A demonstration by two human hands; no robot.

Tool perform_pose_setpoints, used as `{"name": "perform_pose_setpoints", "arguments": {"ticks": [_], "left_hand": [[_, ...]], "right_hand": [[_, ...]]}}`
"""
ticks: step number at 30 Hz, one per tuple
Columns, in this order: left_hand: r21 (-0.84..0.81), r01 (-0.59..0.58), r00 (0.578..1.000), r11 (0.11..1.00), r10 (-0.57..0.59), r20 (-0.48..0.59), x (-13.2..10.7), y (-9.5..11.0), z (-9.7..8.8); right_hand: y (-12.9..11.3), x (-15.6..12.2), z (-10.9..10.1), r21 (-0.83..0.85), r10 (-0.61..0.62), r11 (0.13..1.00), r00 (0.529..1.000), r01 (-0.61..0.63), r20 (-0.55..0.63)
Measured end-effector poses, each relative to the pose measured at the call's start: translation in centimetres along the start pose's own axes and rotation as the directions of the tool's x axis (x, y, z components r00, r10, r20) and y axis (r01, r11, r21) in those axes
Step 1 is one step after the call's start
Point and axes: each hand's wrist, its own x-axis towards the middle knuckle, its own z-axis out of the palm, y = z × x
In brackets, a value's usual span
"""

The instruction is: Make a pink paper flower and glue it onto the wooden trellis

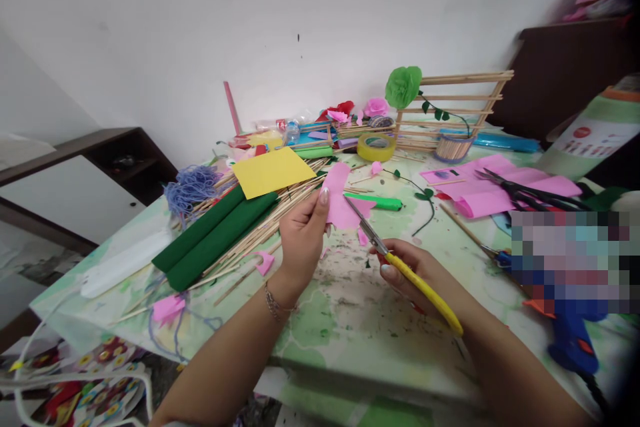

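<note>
- The left hand (303,235) pinches a pink paper piece (339,203) between thumb and fingertips and holds it up just above the green-and-white covered table (345,320).
- The right hand (417,275) is closed around the grips of the yellow-handled metal scissors (400,260). The blades stand slightly apart, with their tips at the lower right edge of the pink paper piece.
- The paper sits between the two hands, over the middle of the table. A few pink offcuts lie on the cover just below it.
- Just left of the left hand lie two dark green crepe paper rolls (215,237) on a loose bundle of thin wooden sticks (273,217), with a flat yellow paper sheet (273,170) on top.
- A green plastic marker (376,201) lies just behind the blades.
- Risk: the left thumb is near the cutting line, so a quick closing of the blades could nick it.
- Risk: the paper is thin and held by one edge only. It could fold or tear between the blades rather than cut clean, mostly if the pinch slackens.
- Risk: the blue glue gun (570,340) lies near the right forearm, which could knock it on a wide swing.
</note>
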Motion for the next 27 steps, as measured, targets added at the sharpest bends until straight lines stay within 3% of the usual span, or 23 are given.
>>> {"name": "perform_pose_setpoints", "arguments": {"ticks": [19, 24, 27], "left_hand": [[0.005, 0.049, 0.999, 0.999, -0.049, 0.011, 0.23, -0.37, -0.12], [0.015, 0.012, 1.0, 1.0, -0.012, 0.026, 0.26, -0.07, 0.04], [-0.021, 0.056, 0.998, 0.998, -0.055, 0.032, 0.38, -0.11, 0.24]], "right_hand": [[-0.23, 0.13, 0.06, 0.054, 0.101, 0.994, 0.993, -0.099, -0.054], [-0.43, -0.14, 0.09, 0.099, 0.04, 0.995, 0.989, -0.026, -0.144], [0.17, -0.28, 0.23, 0.205, -0.021, 0.976, 0.977, 0.066, -0.215]]}}
